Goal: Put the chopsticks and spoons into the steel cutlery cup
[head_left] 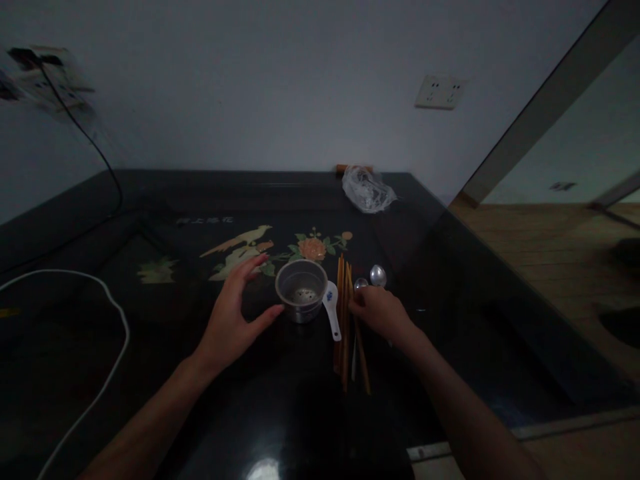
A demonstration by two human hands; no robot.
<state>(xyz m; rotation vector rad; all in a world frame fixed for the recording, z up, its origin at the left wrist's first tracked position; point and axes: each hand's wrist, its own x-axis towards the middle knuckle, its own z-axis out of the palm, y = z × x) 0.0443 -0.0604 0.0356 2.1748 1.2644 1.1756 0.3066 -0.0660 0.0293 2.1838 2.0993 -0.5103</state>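
Observation:
My left hand (237,310) is open, its thumb and fingers spread around the left side of a round metal cup (301,313) with holes in its bottom. The thumb tip is right by the cup's wall; I cannot tell if it touches. A white ceramic spoon (331,310) with a blue mark lies against the cup's right side. Several wooden chopsticks (343,333) lie lengthwise beside the spoon. My right hand (381,310) is closed, fingertips pinching a slanted chopstick (363,363). Two metal spoons, one farther right (378,275) and one partly hidden (361,284), show their bowls beyond this hand.
The glossy black table (225,413) bears a bird and flower picture. A crumpled clear plastic bag (367,190) lies at the back by the wall. A white cable (117,307) curves along the left, and a black cord (107,163) hangs from a socket. Another wall socket (440,92) is at right.

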